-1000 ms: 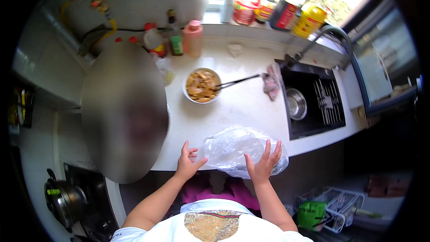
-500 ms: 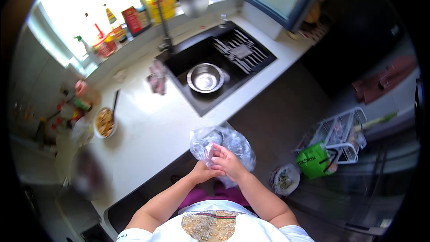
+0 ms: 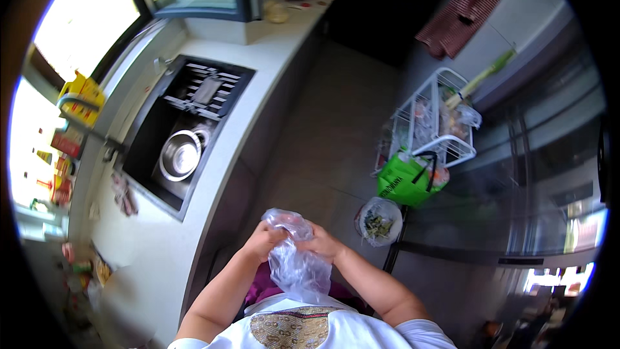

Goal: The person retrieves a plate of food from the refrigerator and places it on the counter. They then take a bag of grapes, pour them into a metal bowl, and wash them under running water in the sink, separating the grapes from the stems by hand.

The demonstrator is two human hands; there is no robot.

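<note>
A clear plastic bag (image 3: 300, 270) hangs crumpled in front of my body, its top bunched between my two hands. My left hand (image 3: 263, 239) is closed on the bag's left side near the top. On the other side, my right hand (image 3: 321, 243) grips it too, with some fingers hidden by the plastic. Whether anything is inside the bag I cannot tell; it looks thin and loose.
Left of me runs a white counter (image 3: 152, 252) with a black sink (image 3: 145, 148) holding a steel bowl (image 3: 180, 156). To the right stand a lined waste bin (image 3: 379, 222) with green scraps, a green bag (image 3: 403, 181), a white wire rack (image 3: 445, 142) and a dark glossy fridge (image 3: 491, 213).
My body and view have turned right, away from the counter. The plastic bag, spread out before, now hangs down lower between my hands, which have moved apart to either side of its top.
</note>
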